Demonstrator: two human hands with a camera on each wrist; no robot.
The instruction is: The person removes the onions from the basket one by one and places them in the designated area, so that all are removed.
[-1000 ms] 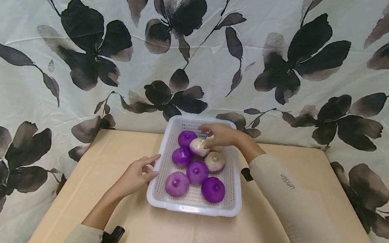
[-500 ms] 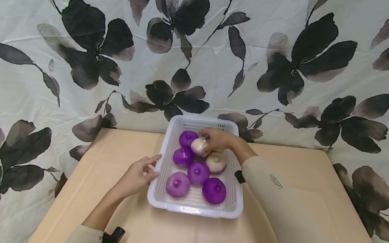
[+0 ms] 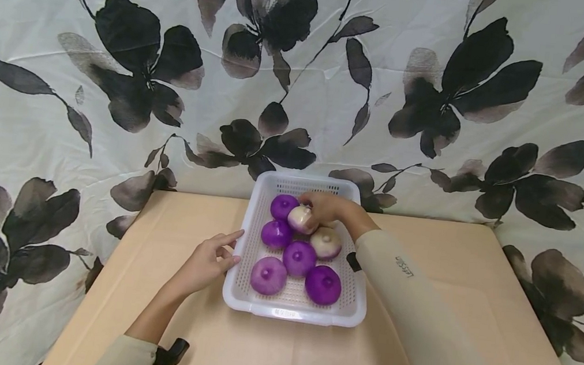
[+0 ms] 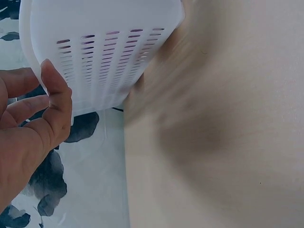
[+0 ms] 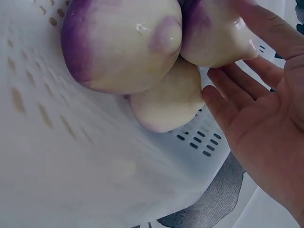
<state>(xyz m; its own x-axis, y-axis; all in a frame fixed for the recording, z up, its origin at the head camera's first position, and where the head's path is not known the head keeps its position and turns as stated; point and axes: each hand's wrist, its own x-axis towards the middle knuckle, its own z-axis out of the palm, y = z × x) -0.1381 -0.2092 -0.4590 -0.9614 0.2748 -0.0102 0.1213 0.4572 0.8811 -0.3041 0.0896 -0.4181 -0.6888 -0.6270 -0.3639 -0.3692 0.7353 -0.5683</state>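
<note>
In the head view a white plastic basket (image 3: 345, 313) holds several shiny onions, some purple like the onion (image 3: 323, 285) at the front right, others cream side up. My right hand (image 3: 323, 207) reaches in at the back and grips a cream and purple onion (image 3: 300, 219). In the right wrist view, thumb and fingers curve round this onion (image 5: 216, 35), and the fingertips come close to a lower cream onion (image 5: 166, 102). My left hand (image 3: 204, 262) holds the basket's left rim; in the left wrist view its thumb (image 4: 56, 83) lies against the outer wall.
The basket stands on a pale wooden table (image 3: 174, 218) near its back edge. A white cloth (image 3: 300, 90) with dark printed flowers hangs behind. Another cream onion (image 3: 325, 243) sits just in front of my right hand.
My right hand has come down from above the basket, and its fingers have drawn in round the cream and purple onion. The left hand stays at the rim.
</note>
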